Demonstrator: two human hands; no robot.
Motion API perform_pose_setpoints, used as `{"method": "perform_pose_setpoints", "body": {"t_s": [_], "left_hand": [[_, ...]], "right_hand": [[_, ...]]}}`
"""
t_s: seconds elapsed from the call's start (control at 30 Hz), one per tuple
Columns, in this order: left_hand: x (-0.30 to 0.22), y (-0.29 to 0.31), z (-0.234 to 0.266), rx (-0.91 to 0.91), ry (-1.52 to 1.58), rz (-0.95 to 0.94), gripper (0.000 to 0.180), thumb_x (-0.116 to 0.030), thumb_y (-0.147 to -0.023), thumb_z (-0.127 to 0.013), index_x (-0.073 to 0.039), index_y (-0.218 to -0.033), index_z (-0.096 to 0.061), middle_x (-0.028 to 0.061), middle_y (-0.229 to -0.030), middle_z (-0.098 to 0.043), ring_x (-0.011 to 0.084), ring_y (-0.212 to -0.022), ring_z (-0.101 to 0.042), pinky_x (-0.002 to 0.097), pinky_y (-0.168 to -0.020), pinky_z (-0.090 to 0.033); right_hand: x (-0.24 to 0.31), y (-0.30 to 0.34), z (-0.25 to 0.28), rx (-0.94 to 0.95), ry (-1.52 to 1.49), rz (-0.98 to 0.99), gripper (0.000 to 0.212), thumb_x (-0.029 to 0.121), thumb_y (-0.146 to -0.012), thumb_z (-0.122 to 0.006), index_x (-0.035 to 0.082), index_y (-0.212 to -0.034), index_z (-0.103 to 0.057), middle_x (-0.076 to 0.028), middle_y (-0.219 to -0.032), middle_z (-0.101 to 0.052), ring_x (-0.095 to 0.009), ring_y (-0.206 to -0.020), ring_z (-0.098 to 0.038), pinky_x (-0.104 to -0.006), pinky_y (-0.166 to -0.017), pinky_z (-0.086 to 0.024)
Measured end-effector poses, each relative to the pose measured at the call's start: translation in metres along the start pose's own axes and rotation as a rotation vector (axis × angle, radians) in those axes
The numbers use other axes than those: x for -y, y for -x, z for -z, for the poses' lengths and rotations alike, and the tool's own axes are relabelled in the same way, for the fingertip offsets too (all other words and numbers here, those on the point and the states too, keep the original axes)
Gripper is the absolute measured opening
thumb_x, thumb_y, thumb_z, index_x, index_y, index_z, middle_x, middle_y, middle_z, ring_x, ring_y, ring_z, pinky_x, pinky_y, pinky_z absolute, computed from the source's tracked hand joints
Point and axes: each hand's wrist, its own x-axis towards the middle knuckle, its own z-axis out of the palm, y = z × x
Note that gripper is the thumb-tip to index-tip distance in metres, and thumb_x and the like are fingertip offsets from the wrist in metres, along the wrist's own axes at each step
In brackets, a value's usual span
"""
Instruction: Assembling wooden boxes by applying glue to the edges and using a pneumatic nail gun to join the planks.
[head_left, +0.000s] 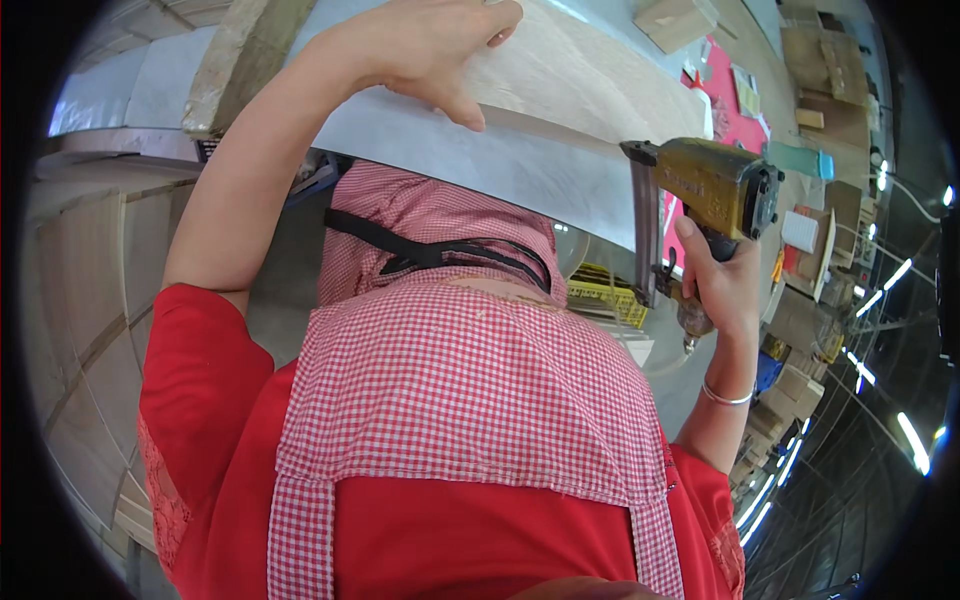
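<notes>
Nearest to you is your red-and-white checked apron [470, 395] over a red top [450, 535], with a thin bracelet [727, 397] on your right wrist. Just ahead of that wrist, your right hand [728, 280] is wrapped around the handle of a yellow-and-black nail gun [708, 180]. Its thumb lies along the near side of the handle; the other fingers are mostly hidden behind it. The gun's long magazine [648, 235] hangs down to the left of the handle, and its dark nose points left, beside the near edge of a pale wooden board [580, 75]; you cannot tell from this view whether it touches.

The board lies on a light grey surface [520, 185], stretching rightward from your left hand [430, 50] to near the gun. That hand reaches over the board's left part: the thumb is spread away and points toward its near edge, while the forefinger is bent over its upper face. You cannot tell whether thumb and fingers pinch the wood.

Below the surface, a yellow basket [610, 292] shows past your apron. A thick timber piece [245, 65] stands left of your left forearm. Beyond the board are a wood block [675, 22] and a pink sheet [742, 122]; farther right come cardboard boxes [825, 60] and bright strip lights [912, 443].
</notes>
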Motion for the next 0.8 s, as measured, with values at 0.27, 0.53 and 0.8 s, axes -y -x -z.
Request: {"method": "perform_pose_setpoints", "body": {"t_s": [0.27, 0.53, 0.8], "left_hand": [[0.003, -0.023, 0.024, 0.485, 0.175, 0.375, 0.062, -0.030, -0.058, -0.083, 0.000, -0.101, -0.051, 0.0327, -0.117, -0.051, 0.0479, -0.122, -0.045, 0.0490, -0.102, -0.040], [-0.009, -0.003, 0.016, 0.163, -0.062, 0.197, 0.061, -0.026, -0.055, -0.083, 0.000, -0.099, -0.049, 0.0292, -0.116, -0.049, 0.0435, -0.112, -0.050, 0.0459, -0.093, -0.043], [0.005, -0.012, 0.018, 0.305, 0.317, 0.358, 0.060, -0.025, -0.053, -0.082, -0.001, -0.095, -0.046, 0.0224, -0.105, -0.046, 0.0403, -0.099, -0.049, 0.0447, -0.086, -0.043]], "right_hand": [[0.032, -0.007, -0.035, 0.108, -0.090, 0.329, 0.028, 0.027, -0.090, -0.076, 0.000, -0.095, -0.068, 0.003, -0.063, -0.057, -0.005, -0.047, -0.049, -0.0230, -0.042, -0.037], [0.059, -0.016, -0.056, 0.242, -0.017, 0.317, 0.030, 0.029, -0.089, -0.077, 0.000, -0.091, -0.069, 0.002, -0.062, -0.057, -0.005, -0.047, -0.049, -0.0226, -0.043, -0.038], [0.067, -0.005, -0.061, 0.239, -0.039, 0.120, 0.029, 0.029, -0.091, -0.076, 0.001, -0.093, -0.067, 0.002, -0.058, -0.055, -0.005, -0.046, -0.048, -0.0235, -0.042, -0.037]]}}
